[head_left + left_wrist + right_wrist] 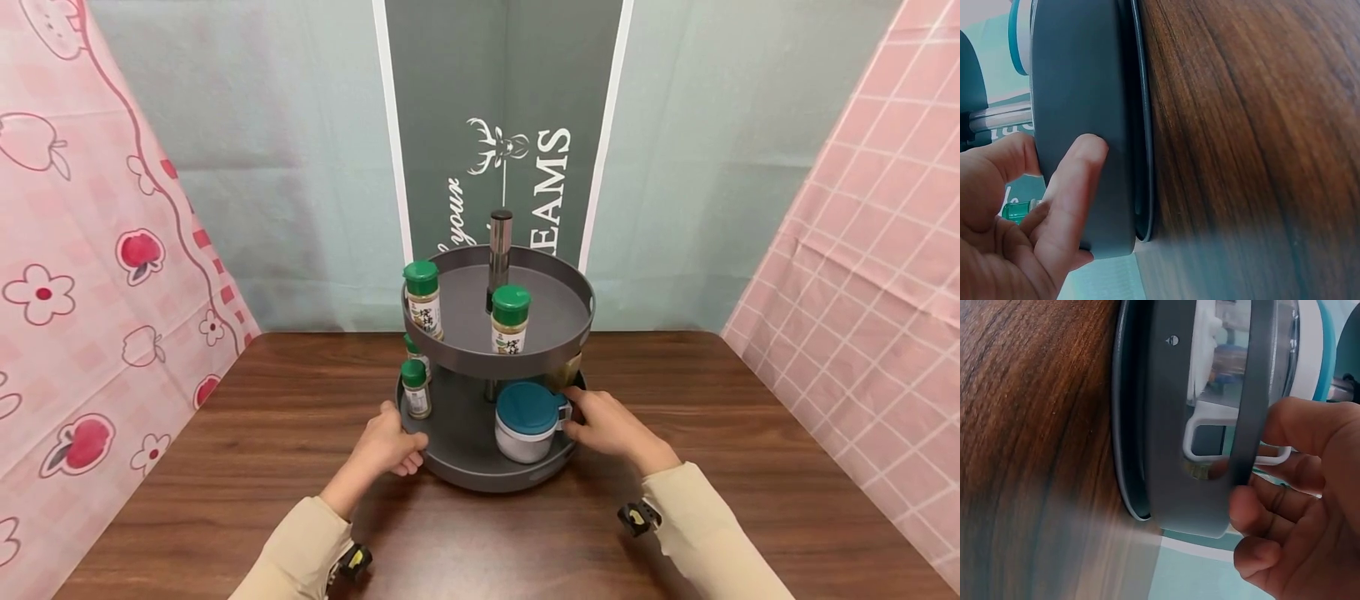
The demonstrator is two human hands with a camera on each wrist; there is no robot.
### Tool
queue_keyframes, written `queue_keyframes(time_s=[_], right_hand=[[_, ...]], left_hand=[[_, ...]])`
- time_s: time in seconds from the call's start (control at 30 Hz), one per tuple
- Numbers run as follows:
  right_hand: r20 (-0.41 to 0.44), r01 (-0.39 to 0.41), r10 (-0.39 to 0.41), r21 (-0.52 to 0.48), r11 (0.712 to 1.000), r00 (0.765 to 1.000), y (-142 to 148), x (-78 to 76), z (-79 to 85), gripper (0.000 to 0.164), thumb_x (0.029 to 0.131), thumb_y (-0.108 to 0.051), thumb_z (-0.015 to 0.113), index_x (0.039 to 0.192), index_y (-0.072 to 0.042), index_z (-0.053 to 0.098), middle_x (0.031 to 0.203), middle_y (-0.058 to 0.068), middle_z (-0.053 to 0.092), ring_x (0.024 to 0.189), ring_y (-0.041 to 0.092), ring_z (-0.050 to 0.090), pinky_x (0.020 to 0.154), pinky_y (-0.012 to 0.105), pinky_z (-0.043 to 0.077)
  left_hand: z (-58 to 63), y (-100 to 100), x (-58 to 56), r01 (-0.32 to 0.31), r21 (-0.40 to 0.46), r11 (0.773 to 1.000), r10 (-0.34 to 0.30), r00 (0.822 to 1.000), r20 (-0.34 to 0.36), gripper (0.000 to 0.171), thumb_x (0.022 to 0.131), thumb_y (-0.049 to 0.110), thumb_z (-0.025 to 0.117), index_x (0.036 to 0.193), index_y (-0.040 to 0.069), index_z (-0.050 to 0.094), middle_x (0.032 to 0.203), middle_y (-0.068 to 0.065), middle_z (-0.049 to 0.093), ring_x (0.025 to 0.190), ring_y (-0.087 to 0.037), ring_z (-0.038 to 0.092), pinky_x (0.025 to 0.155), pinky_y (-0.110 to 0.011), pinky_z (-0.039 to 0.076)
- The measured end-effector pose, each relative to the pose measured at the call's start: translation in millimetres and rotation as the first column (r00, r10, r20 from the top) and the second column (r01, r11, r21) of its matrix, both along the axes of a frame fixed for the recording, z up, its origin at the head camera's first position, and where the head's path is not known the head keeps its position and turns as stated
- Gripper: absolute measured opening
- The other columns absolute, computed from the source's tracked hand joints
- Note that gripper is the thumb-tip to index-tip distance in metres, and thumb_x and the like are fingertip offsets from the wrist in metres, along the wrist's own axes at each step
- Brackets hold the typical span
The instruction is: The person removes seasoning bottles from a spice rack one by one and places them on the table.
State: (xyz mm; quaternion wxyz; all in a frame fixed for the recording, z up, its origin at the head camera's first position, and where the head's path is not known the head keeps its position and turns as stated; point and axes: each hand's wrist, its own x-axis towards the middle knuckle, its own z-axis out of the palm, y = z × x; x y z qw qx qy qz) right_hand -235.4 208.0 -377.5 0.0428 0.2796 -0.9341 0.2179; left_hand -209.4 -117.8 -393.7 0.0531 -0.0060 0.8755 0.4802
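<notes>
A dark grey two-tier turntable rack [487, 479] stands on the table. My left hand [392, 442] grips the lower tray's rim at the front left; in the left wrist view, fingers press its outer wall [1085, 81]. On the lower tray, at the right, sits a seasoning jar [525, 437] with a blue lid and a white handle [1210, 415]. My right hand [611, 423] reaches over the rim and holds the jar's handle between thumb and index finger. Its other fingertips curl outside the rim. Contact with the handle is partly hidden by the rim.
Two green-capped spice bottles [511, 321] stand on the upper tray. Two smaller green-capped bottles [416, 392] are on the lower tray's left. Another container [567, 371] shows behind the jar. A metal post [500, 258] joins the tiers. Cloths [262, 167] hang around the wooden table [285, 408].
</notes>
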Motion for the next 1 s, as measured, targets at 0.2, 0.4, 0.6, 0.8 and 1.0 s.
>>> queue_keyframes(time_s=[0.2, 0.4, 0.6, 0.8, 1.0], right_hand=[[-0.041, 0.048, -0.048, -0.008, 0.999, 0.998, -5, -3.9, -4.5, 0.010, 0.079, -0.010, 0.059, 0.087, -0.010, 0.054, 0.057, -0.004, 0.043, 0.046, 0.008, 0.039, 0.041, 0.025, 0.034], [-0.052, 0.089, -0.090, -0.029, 0.996, 0.995, -6, -3.7, -8.7, 0.007, 0.081, -0.010, 0.057, 0.079, -0.013, 0.050, 0.055, -0.004, 0.039, 0.044, 0.008, 0.038, 0.039, 0.025, 0.032], [-0.061, 0.101, -0.103, -0.036, 0.994, 0.993, -5, -4.0, -11.0, 0.006, 0.081, -0.009, 0.057, 0.081, -0.012, 0.052, 0.056, -0.004, 0.040, 0.045, 0.008, 0.039, 0.040, 0.025, 0.033], [-0.072, 0.109, -0.113, -0.051, 0.993, 0.991, -5, -5.1, -14.1, 0.006, 0.080, -0.008, 0.058, 0.081, -0.011, 0.053, 0.056, -0.003, 0.041, 0.045, 0.009, 0.039, 0.040, 0.026, 0.033], [-0.077, 0.122, -0.125, -0.052, 0.991, 0.989, -5, -4.6, -16.3, 0.007, 0.081, -0.008, 0.058, 0.087, -0.008, 0.055, 0.056, -0.003, 0.042, 0.045, 0.008, 0.039, 0.040, 0.026, 0.034]], left_hand=[[0.5, -1, -1.0, -0.006, -0.021, 1.000, 0.006, 1.000, 0.006, 0.041, 0.070, 0.004, 0.058, 0.101, -0.009, 0.035, 0.046, -0.009, 0.060, 0.040, -0.020, 0.057, 0.036, -0.029, 0.050], [-1.5, 0, -2.0, -0.013, -0.009, 1.000, 0.013, 1.000, 0.009, 0.044, 0.071, 0.004, 0.058, 0.104, -0.009, 0.033, 0.046, -0.009, 0.060, 0.039, -0.019, 0.056, 0.036, -0.030, 0.050], [-2.2, 2, -2.8, -0.020, -0.019, 1.000, 0.020, 1.000, 0.002, 0.042, 0.071, 0.004, 0.059, 0.102, -0.008, 0.033, 0.046, -0.009, 0.059, 0.037, -0.019, 0.055, 0.035, -0.030, 0.049], [-1.1, 2, -2.9, -0.021, -0.028, 0.999, 0.021, 1.000, 0.000, 0.042, 0.072, 0.003, 0.059, 0.102, -0.008, 0.032, 0.046, -0.010, 0.059, 0.037, -0.020, 0.055, 0.035, -0.031, 0.049], [-1.1, 2, -2.2, -0.020, -0.019, 1.000, 0.020, 1.000, 0.002, 0.043, 0.072, 0.004, 0.059, 0.103, -0.009, 0.031, 0.046, -0.011, 0.059, 0.038, -0.020, 0.055, 0.035, -0.031, 0.049]])
